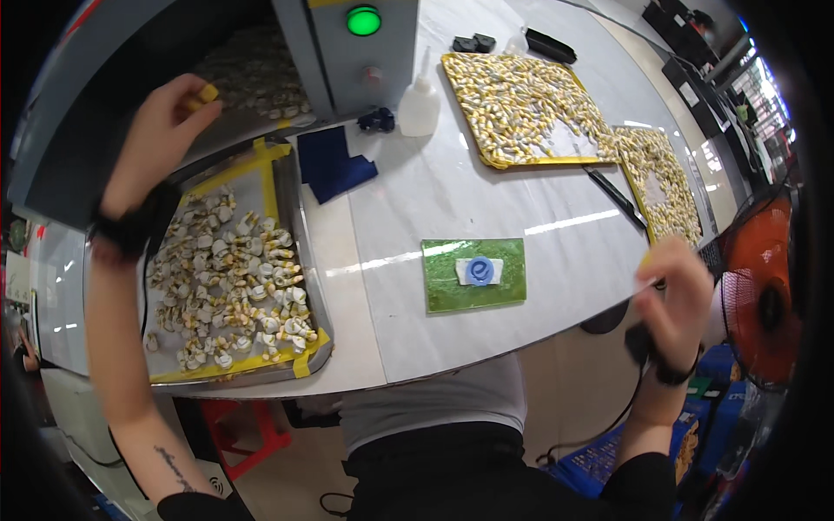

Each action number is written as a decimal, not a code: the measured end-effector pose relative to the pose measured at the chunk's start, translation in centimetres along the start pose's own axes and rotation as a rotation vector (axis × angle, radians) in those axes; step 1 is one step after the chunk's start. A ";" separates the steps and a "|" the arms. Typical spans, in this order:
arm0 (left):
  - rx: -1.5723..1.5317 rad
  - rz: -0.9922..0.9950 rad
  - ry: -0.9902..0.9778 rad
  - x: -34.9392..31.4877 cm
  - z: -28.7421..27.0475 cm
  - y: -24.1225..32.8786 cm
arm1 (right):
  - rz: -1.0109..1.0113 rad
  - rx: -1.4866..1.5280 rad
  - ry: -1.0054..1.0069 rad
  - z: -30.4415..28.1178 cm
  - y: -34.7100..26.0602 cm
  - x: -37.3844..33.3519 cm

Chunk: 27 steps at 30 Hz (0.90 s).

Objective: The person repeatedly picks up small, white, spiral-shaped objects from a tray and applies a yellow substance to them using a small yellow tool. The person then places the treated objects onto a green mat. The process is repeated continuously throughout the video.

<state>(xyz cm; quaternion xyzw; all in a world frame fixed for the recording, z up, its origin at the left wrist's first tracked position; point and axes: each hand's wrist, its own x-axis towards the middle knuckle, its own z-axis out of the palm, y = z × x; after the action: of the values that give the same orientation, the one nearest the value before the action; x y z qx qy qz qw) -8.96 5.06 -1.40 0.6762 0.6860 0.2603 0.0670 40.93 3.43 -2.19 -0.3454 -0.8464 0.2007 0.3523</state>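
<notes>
My left hand (165, 122) is raised at the opening of a grey machine (323, 56), above the far end of a metal tray (314, 286). Its fingers curl, one tip has a yellow cover, and the thumb stands slightly apart; I see nothing held. Many small white and gold pieces (230, 278) lie in that tray, which has yellow tape along its edges. My right hand (676, 300) is at the right edge of the table, slightly blurred, fingers bent toward the thumb; what they hold, if anything, is unclear. Between my hands lies a green pad (504, 298) bearing a small white-and-blue block (479, 271).
Two yellow-edged trays (543, 162) (638, 187) at the back right are covered with small yellow and silver pieces. A white squeeze bottle (419, 108), dark blue cloth (334, 165) and black tweezer-like tool (617, 198) lie around. An orange fan (764, 295) stands right. A green lamp (363, 20) glows.
</notes>
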 end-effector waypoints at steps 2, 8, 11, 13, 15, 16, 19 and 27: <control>-0.231 0.033 0.029 -3.9 -0.4 4.9 | 0.067 -0.191 -0.056 -0.3 1.5 3.2; -0.434 0.182 -0.344 -13.4 2.0 15.1 | 0.005 -0.373 -0.181 1.4 12.1 11.8; -0.983 -0.142 -0.819 -16.6 3.5 16.4 | 0.021 -0.323 -0.252 3.1 15.1 14.0; -1.290 -0.307 -0.860 -18.5 5.2 16.6 | 0.103 -0.303 -0.319 5.1 15.1 15.1; -1.517 -0.321 -0.705 -19.9 7.2 16.6 | 0.119 -0.332 -0.348 5.9 15.5 15.3; -1.628 -0.327 -0.624 -20.4 8.1 16.4 | 0.128 -0.347 -0.361 6.0 15.6 15.3; -1.642 -0.169 -0.453 -21.6 11.0 15.1 | 0.054 -0.445 -0.382 5.7 15.6 15.0; -1.700 -0.428 -0.102 -23.0 12.6 17.0 | -0.034 0.090 -0.292 6.4 5.3 10.9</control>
<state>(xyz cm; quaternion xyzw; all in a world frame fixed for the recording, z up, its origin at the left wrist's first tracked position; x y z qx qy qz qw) 13.57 -14.61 -10.53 0.2651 0.3682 0.6343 0.6260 32.97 14.31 -4.57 -0.2818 -0.8845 0.2806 0.2440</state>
